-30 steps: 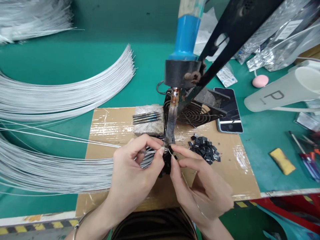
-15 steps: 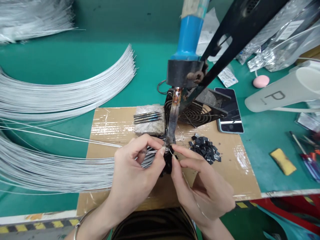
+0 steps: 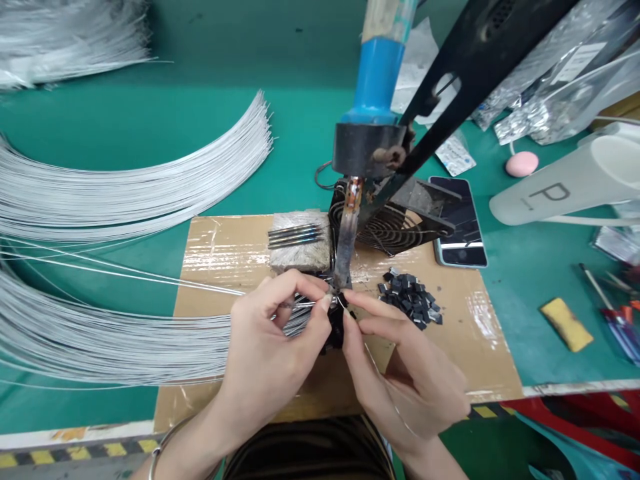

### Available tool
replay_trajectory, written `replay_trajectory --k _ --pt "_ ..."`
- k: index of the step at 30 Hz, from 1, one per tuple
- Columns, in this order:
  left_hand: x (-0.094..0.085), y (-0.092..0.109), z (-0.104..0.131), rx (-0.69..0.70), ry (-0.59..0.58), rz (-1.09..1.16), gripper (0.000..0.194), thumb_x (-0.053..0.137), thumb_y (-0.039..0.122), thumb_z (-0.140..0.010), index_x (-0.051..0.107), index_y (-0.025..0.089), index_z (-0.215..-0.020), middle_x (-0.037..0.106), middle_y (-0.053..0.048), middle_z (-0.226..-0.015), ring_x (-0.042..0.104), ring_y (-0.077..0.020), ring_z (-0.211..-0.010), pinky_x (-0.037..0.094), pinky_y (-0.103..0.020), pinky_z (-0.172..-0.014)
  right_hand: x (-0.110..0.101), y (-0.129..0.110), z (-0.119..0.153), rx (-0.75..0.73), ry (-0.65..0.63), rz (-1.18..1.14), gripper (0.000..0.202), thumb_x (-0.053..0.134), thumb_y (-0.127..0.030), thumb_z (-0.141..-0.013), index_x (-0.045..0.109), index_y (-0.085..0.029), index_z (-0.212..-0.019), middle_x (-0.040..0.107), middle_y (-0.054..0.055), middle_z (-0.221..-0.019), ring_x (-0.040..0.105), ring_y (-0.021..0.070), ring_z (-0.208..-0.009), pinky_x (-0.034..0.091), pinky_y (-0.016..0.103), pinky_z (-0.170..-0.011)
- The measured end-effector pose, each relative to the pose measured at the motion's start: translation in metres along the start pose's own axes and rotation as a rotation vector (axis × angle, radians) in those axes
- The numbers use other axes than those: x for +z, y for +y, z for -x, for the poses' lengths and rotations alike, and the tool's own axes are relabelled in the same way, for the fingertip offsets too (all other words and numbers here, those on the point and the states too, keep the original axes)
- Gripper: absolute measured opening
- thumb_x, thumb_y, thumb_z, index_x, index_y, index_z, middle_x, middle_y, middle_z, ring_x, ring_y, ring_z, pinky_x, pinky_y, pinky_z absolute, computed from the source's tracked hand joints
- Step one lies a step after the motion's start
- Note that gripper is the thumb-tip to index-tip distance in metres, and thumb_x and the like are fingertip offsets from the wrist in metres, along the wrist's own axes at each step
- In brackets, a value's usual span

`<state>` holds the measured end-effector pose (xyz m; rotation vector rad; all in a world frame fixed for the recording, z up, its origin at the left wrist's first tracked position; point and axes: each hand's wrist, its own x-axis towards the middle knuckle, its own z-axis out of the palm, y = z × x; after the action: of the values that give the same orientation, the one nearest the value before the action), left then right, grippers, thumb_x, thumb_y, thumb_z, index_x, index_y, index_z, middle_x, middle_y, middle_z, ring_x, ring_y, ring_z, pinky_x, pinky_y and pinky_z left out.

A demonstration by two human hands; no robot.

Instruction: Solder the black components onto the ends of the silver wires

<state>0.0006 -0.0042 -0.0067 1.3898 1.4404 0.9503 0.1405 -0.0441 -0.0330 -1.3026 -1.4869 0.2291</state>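
While my left hand (image 3: 277,340) pinches a wire (image 3: 220,289) and my right hand (image 3: 413,367) pinches a thin strand (image 3: 367,350), just below the iron tip (image 3: 342,270), I'd remotely steady both, pressing lightly.

Okay, your left hand (image 3: 277,343) and right hand (image 3: 407,373) make two. Then you've got one soldering iron (image 3: 379,80), one fan (image 3: 387,233), one phone (image 3: 461,223), one cup (image 3: 545,193), one yellow sponge (image 3: 566,324), one pink egg-shaped thing (image 3: 522,164). Two curved wire bundles (image 3: 150,193) on the left. Black bits (image 3: 411,300) on the right? Too many to count tbh.
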Motion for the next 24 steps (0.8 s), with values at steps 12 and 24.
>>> replay_trajectory --k 12,24 --pt "-0.0007 0.0007 0.001 0.011 0.0 0.001 0.013 0.069 0.013 -0.087 0.072 0.022 -0.078 0.076 0.001 -0.084 0.073 -0.0163 -0.083 0.055 -0.025 -0.072 -0.0002 0.0 -0.0008 -0.007 0.003 0.005 0.023 0.078 0.001 -0.086 0.072 -0.019 -0.096 0.086 0.007 -0.099 0.084 0.0199 -0.077 0.073 0.031 -0.075" --pt "-0.0004 -0.0008 0.0008 0.01 0.003 -0.004 0.014 0.069 0.014 -0.088 0.072 0.022 -0.078 0.077 0.0 -0.085 0.072 -0.0168 -0.084 0.054 -0.026 -0.071 0.0001 0.0006 -0.0008 0.009 -0.004 -0.018 0.024 0.077 0.004 -0.085 0.072 -0.018 -0.094 0.086 0.008 -0.1 0.083 0.02 -0.079 0.072 0.031 -0.078"
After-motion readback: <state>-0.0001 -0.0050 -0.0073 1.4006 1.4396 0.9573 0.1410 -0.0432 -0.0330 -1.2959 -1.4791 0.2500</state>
